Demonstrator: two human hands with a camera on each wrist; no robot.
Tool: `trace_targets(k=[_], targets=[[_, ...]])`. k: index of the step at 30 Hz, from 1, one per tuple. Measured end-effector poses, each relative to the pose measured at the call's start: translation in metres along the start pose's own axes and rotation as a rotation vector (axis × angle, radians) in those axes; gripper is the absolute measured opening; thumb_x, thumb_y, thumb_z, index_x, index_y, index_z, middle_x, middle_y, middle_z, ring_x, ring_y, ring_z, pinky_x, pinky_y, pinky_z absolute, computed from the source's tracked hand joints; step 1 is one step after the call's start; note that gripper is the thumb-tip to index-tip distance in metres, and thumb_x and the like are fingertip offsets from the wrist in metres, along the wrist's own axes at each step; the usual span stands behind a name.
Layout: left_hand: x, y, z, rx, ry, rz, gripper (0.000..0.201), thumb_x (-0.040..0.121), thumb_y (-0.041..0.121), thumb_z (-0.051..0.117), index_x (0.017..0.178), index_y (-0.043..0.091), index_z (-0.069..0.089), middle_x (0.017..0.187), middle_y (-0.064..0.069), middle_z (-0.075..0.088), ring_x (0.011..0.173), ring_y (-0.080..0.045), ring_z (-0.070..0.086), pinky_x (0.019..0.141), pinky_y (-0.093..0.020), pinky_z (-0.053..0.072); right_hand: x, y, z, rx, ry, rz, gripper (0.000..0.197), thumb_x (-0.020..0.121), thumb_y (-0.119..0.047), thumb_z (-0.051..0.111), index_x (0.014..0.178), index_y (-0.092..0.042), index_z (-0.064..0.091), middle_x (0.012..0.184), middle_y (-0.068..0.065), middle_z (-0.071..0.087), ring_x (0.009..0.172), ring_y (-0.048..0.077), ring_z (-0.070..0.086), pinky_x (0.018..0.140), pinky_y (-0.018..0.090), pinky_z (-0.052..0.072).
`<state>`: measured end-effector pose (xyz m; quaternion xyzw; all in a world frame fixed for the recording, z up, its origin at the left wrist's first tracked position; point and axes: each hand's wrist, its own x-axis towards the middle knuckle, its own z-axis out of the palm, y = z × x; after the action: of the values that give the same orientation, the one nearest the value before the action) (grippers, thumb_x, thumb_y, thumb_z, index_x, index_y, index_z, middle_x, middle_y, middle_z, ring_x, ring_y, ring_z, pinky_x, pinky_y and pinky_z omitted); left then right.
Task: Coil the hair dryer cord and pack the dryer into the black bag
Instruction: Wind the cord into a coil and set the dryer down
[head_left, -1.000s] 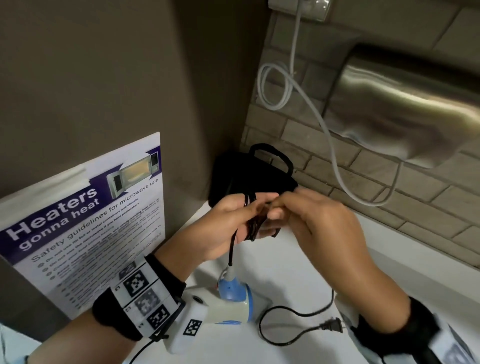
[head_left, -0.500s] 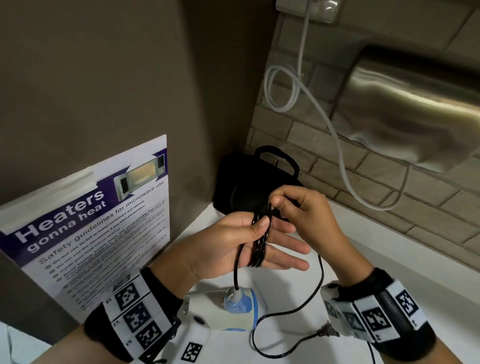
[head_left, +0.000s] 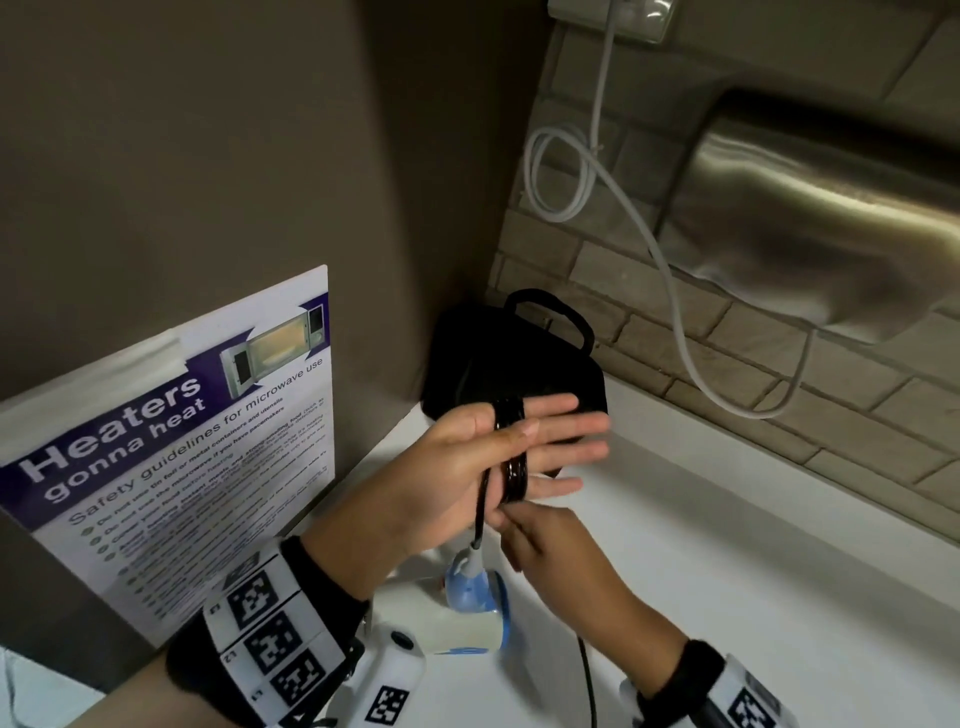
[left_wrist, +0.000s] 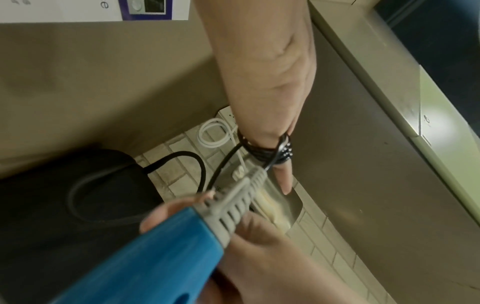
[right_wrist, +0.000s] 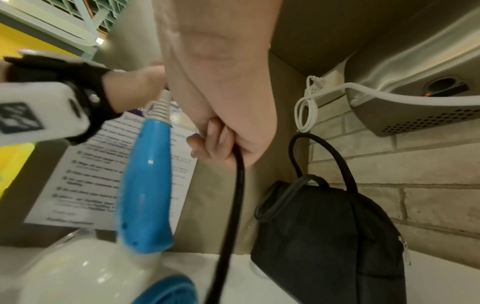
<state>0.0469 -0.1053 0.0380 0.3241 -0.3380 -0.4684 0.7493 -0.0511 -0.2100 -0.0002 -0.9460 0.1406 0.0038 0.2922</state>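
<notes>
We see a shared utility corner, perhaps a pantry or washroom of a public building: a steel hand dryer (head_left: 831, 218) hangs on a brick wall (head_left: 675, 332), and a microwave safety poster (head_left: 171, 457) stands beside a white counter (head_left: 727, 571).

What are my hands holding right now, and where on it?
Both hold the cord. The left hand carries its loops wound round straight fingers, thumb pinning them; the right hand grips the loose stretch just below.
</notes>
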Motion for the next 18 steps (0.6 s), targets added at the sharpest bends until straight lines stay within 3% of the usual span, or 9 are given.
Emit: trace_targets(k=[1,3,5,9,12,14,18], targets=[[0.001,0.001,-0.003,-0.002,0.034,0.023,0.041,0.1,0.008,0.033,0.139,-0.001,0.038,0.137,-0.019,0.053,0.126,-0.034,0.052,0.105,-0.05,0.041,-0.007,0.006,-0.002,-0.06,0.003,-0.107,0.02,0.094,-0.035,0.038,0.088,-0.044,0.055,0.065,-0.02,0.06,0.061,0.002,0.054,0.063,0.034,0.049],[0.003,0.003,-0.01,-0.012,0.103,0.062,0.041,0.099,0.007,0.033,0.14,0.0,0.037,0.137,-0.018,0.054,0.126,-0.032,0.053,0.105,-0.05,0.041,-0.018,0.014,-0.002,-0.166,-0.045,-0.128,0.025,0.089,-0.048,0.031,0.099,-0.036,0.05,0.082,-0.011,0.066,0.071,0.01,0.058,0.071,0.034,0.051],[0.006,0.004,-0.015,-0.009,0.162,0.081,0.04,0.101,0.005,0.03,0.14,0.001,0.036,0.137,-0.017,0.054,0.126,-0.03,0.054,0.105,-0.047,0.042,-0.029,0.006,-0.003,-0.171,-0.043,-0.183,0.026,0.086,-0.044,0.033,0.106,-0.037,0.048,0.091,-0.006,0.066,0.077,0.015,0.057,0.074,0.031,0.049],[0.011,0.005,-0.014,0.013,0.225,0.088,0.04,0.101,0.006,0.03,0.141,0.001,0.035,0.137,-0.017,0.054,0.124,-0.028,0.056,0.103,-0.042,0.045,-0.051,-0.003,-0.023,-0.143,0.023,-0.244,0.022,0.087,-0.036,0.036,0.108,-0.044,0.036,0.09,-0.005,0.064,0.076,0.017,0.055,0.071,0.03,0.049],[0.014,0.004,-0.011,0.027,0.243,0.075,0.04,0.101,0.007,0.031,0.141,0.001,0.035,0.136,-0.017,0.055,0.123,-0.027,0.056,0.104,-0.041,0.043,-0.056,-0.01,-0.039,-0.224,0.179,-0.311,0.014,0.092,-0.041,0.038,0.101,-0.039,0.049,0.083,-0.012,0.068,0.069,0.013,0.062,0.057,0.026,0.053],[0.014,0.002,-0.007,0.075,0.24,0.063,0.04,0.102,0.009,0.03,0.141,0.002,0.035,0.135,-0.015,0.056,0.123,-0.026,0.057,0.106,-0.04,0.042,-0.055,-0.016,-0.046,-0.299,0.253,-0.339,0.027,0.096,-0.047,0.03,0.093,-0.036,0.054,0.075,-0.011,0.066,0.061,0.012,0.062,0.049,0.024,0.051],[0.012,-0.005,-0.001,0.197,0.212,0.005,0.039,0.102,0.015,0.03,0.139,0.002,0.035,0.125,-0.011,0.063,0.116,-0.022,0.062,0.102,-0.034,0.047,-0.045,-0.032,-0.07,-0.349,0.286,-0.384,0.019,0.085,-0.037,0.043,0.091,-0.035,0.061,0.075,-0.012,0.066,0.064,0.013,0.064,0.048,0.028,0.051]])
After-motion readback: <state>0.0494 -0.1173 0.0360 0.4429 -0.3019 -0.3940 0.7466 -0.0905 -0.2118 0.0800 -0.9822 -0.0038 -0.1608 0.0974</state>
